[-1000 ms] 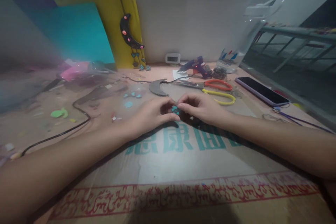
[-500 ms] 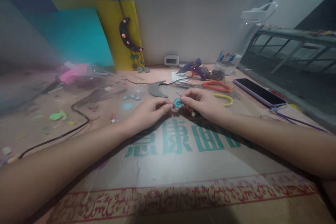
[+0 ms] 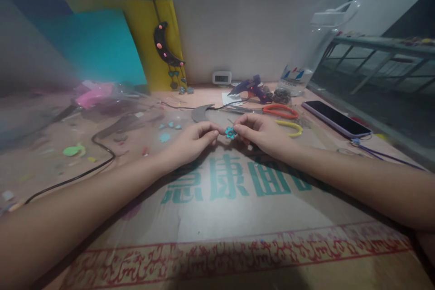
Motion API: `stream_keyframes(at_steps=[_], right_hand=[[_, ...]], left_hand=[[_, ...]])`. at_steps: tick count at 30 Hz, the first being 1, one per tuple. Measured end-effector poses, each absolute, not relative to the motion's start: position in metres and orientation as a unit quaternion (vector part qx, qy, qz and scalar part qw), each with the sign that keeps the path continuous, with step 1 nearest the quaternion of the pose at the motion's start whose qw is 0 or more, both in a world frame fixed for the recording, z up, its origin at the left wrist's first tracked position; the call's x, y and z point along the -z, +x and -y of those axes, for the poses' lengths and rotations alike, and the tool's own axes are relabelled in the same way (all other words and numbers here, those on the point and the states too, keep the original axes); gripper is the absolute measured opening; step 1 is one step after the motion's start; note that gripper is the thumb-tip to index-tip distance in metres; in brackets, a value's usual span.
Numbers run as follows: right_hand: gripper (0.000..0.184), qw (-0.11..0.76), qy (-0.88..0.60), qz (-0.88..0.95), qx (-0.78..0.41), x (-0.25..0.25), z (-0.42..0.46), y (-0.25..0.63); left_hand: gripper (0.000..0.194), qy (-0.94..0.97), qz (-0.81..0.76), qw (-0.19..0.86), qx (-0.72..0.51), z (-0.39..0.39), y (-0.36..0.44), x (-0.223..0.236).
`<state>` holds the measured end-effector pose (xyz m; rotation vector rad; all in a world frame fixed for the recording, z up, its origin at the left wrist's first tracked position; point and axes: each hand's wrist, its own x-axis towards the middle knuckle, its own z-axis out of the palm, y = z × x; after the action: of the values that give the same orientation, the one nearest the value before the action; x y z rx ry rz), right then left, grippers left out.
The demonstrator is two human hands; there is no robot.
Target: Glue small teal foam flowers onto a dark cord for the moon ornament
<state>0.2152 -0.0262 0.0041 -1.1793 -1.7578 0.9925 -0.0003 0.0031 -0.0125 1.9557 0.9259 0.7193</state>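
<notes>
The right edge of the blue flower (image 3: 230, 132) is covered by the fingertips of the right hand (image 3: 267, 134); whether the flower is touched by the left hand (image 3: 193, 141) cannot surely be told. 1 yellow scissor handle (image 3: 295, 128) is partly hidden behind the right hand. The 2 forearms (image 3: 98, 201) are cut off by the frame's edges. Any reading on the white display (image 3: 222, 77) is too small to be made out.

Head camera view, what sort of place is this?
Probably a craft workspace, though whether at home or elsewhere I can't tell. Clues are the purple glue gun, the scissors with orange and yellow handles, and the small blue flower in the right hand.
</notes>
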Motion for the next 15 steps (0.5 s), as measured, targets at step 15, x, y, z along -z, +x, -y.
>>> stream_keyframes(at_steps=[15], right_hand=[[0.025,0.394,-0.450,0.705,-0.381,-0.0018,0.0280,0.2137]], left_hand=[[0.018,0.783,-0.373,0.372,-0.331,-0.0035,-0.0007,0.0102]])
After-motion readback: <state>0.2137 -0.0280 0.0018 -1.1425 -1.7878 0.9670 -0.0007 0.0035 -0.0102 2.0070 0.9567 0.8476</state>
